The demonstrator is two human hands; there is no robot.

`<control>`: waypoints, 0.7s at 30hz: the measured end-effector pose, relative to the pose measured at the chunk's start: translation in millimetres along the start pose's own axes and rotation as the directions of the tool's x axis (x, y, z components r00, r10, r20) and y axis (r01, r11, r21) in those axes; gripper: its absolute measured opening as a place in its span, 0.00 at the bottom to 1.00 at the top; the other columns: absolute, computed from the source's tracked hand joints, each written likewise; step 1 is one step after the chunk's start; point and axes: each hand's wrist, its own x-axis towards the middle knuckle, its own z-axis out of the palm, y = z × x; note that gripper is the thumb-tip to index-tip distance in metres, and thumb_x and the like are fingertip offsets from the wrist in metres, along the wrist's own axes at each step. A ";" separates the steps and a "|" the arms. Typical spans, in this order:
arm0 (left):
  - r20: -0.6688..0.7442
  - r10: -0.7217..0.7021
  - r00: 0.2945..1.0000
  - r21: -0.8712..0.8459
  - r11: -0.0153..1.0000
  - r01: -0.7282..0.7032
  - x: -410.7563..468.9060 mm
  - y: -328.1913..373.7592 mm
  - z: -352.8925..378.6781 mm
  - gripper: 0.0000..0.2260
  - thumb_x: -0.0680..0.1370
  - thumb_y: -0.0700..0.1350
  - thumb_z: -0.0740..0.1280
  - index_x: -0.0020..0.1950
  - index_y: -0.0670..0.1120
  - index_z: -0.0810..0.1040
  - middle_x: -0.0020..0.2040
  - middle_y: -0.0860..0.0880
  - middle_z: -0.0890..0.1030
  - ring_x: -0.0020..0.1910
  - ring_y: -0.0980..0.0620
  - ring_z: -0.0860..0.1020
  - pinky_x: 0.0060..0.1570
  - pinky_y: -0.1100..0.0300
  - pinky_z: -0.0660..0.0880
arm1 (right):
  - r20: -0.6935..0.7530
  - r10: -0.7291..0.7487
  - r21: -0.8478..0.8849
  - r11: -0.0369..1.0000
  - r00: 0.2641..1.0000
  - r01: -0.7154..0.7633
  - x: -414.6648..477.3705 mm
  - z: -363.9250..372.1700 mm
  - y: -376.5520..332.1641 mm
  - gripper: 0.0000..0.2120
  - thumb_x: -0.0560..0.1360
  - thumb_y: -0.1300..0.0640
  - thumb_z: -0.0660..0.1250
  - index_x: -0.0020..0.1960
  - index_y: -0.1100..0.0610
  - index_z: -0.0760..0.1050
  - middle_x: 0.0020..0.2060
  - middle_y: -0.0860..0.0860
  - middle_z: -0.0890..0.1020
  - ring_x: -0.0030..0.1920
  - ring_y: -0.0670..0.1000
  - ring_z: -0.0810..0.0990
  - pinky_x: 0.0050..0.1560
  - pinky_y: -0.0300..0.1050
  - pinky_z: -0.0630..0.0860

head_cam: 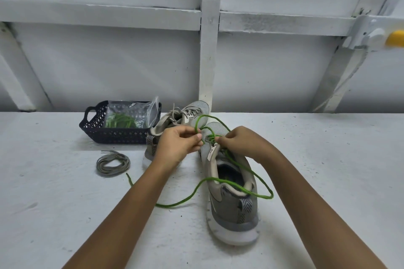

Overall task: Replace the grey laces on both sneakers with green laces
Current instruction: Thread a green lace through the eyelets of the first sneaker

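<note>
A grey sneaker [231, 203] stands heel toward me in the middle of the table, with a green lace [190, 197] threaded near its toe and trailing in loops over the heel and table. My left hand [177, 146] pinches one strand of the green lace above the toe. My right hand [238, 141] pinches the lace at the eyelets. A second grey sneaker [185, 113], with grey laces in it, lies behind my left hand. A coiled grey lace [113, 163] rests on the table to the left.
A dark plastic basket [94, 124] at the back left holds a clear bag [129, 116] with green laces in it. A white wall with beams rises just behind the table [328, 159].
</note>
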 end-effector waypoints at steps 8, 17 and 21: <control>-0.021 0.013 1.000 -0.006 1.000 -0.013 -0.1 -14.7 14.4 0.05 0.75 0.29 0.65 0.44 0.37 0.77 0.33 0.45 0.77 0.28 0.59 0.78 0.33 0.68 0.78 | 0.061 0.083 0.518 0.849 0.995 -0.103 -0.3 14.3 18.2 0.07 0.73 0.61 0.68 0.43 0.64 0.81 0.36 0.60 0.79 0.37 0.54 0.76 0.42 0.44 0.74; -0.069 0.067 0.995 0.011 0.998 -0.067 -1.1 -20.1 19.8 0.10 0.75 0.31 0.67 0.39 0.45 0.78 0.32 0.47 0.79 0.31 0.57 0.79 0.34 0.66 0.77 | 0.095 0.076 0.687 0.717 0.993 -0.121 0.1 20.9 21.1 0.06 0.73 0.67 0.67 0.39 0.61 0.81 0.36 0.59 0.81 0.37 0.54 0.79 0.45 0.44 0.77; -0.080 0.076 0.994 -0.043 0.996 -0.080 -1.8 -20.2 23.4 0.09 0.75 0.32 0.67 0.40 0.45 0.78 0.33 0.48 0.80 0.31 0.59 0.79 0.35 0.66 0.77 | 0.103 0.066 0.720 0.683 0.992 -0.120 0.6 22.2 21.2 0.07 0.73 0.68 0.66 0.39 0.61 0.81 0.35 0.58 0.82 0.37 0.54 0.79 0.46 0.45 0.78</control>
